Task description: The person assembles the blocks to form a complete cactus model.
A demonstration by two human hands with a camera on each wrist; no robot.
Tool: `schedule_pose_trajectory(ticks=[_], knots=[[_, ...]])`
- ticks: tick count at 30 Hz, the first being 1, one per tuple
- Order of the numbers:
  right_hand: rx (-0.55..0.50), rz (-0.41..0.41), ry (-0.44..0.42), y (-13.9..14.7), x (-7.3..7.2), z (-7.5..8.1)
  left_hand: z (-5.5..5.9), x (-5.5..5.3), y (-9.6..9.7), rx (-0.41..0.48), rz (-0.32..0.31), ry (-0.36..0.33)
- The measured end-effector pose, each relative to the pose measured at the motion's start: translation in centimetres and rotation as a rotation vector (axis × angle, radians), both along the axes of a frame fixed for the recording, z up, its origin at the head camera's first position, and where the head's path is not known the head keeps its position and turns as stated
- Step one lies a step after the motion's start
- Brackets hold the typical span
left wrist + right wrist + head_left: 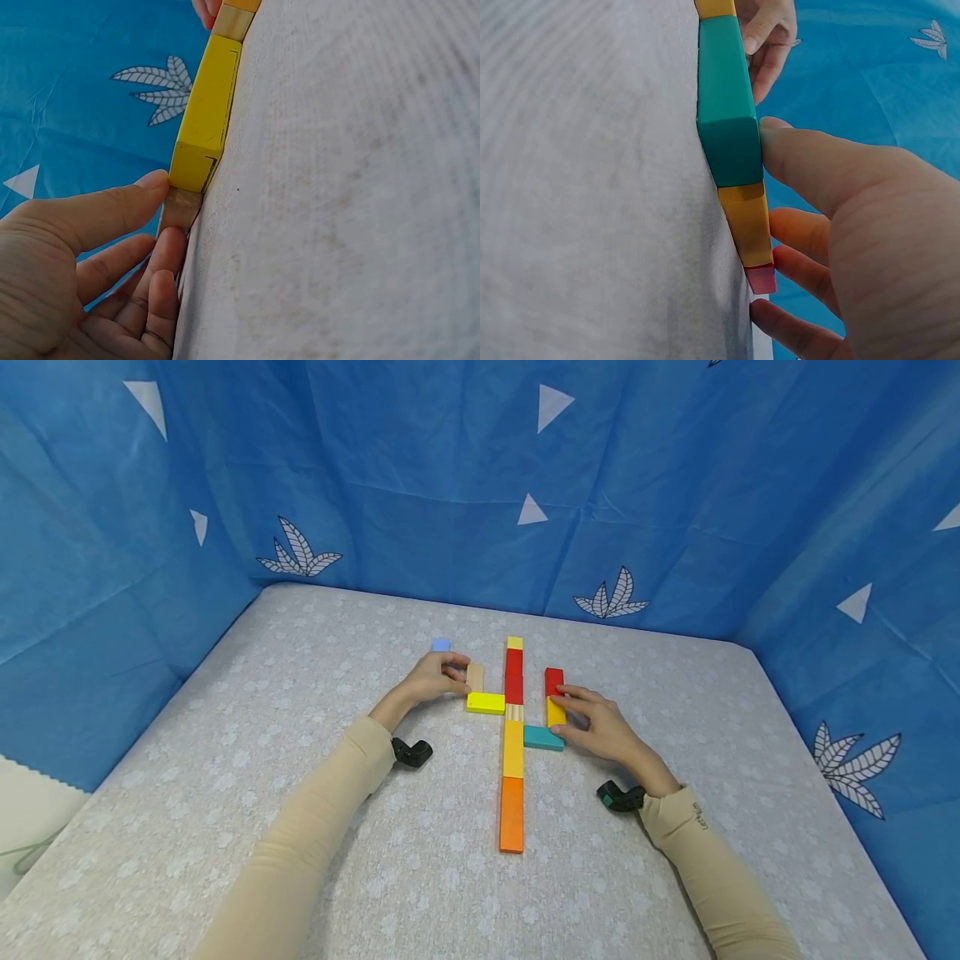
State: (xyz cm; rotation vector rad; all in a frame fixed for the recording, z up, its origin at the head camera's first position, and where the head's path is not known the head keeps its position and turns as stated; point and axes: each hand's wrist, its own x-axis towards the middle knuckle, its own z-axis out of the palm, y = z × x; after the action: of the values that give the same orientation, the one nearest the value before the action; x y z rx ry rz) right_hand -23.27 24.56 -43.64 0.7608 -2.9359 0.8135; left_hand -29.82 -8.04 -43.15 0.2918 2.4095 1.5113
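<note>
My left hand [435, 677] is beside a plain wooden block [475, 676] that stands off the far side of a bright yellow block [487, 703]. In the left wrist view, its thumb touches the corner where the two meet, and its other fingers bend loosely by the wooden block. My right hand [596, 722] lies along the outer side of an amber block [555, 712] and a red block [553, 681], fingers spread. Its thumb touches the end of the teal block [543, 737] in the right wrist view. Neither hand visibly encloses a block.
A straight row runs down the middle, with an orange block [512, 815] nearest, then amber, a ridged wooden piece [513, 712], red pieces and a yellow end [514, 642]. Behind the left hand lies a light blue block [441, 645]. Blue cloth [450, 477] surrounds the patterned table [420, 877].
</note>
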Motion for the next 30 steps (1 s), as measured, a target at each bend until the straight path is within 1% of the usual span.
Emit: schedule_pose_trajectory(ticks=[6,9,10,12,15,18,20,22,24,26,30], knots=[[-0.001,0.001,0.001,0.0,0.0,0.0,0.1,0.0,0.1,-0.004,0.003,0.003],[-0.005,0.000,-0.006,0.0,0.1,0.1,0.3,0.0,0.0,-0.008,0.015,0.025],[-0.006,0.000,-0.009,0.0,0.1,0.2,0.4,0.0,-0.1,-0.004,0.027,0.036],[-0.005,-0.002,-0.010,0.0,0.1,0.2,0.8,-0.2,-0.4,0.009,0.071,0.077],[-0.004,-0.005,-0.009,0.0,0.1,0.2,1.3,-0.7,-1.0,0.038,0.159,0.157],[-0.005,-0.007,-0.012,0.0,0.1,0.3,1.6,-1.3,-1.9,0.031,0.243,0.212],[-0.005,-0.008,-0.015,-0.1,0.1,0.3,1.6,-1.6,-2.5,0.022,0.280,0.212],[-0.005,-0.008,-0.017,-0.1,0.1,0.3,1.6,-1.9,-3.0,0.012,0.297,0.189],[-0.003,-0.009,-0.016,-0.1,0.1,0.3,1.5,-2.2,-3.3,0.011,0.300,0.161],[-0.001,-0.010,-0.016,-0.1,0.1,0.3,1.4,-2.5,-3.5,0.010,0.290,0.134],[0.000,-0.010,-0.015,-0.2,0.2,0.4,1.1,-2.9,-3.3,0.005,0.274,0.100]])
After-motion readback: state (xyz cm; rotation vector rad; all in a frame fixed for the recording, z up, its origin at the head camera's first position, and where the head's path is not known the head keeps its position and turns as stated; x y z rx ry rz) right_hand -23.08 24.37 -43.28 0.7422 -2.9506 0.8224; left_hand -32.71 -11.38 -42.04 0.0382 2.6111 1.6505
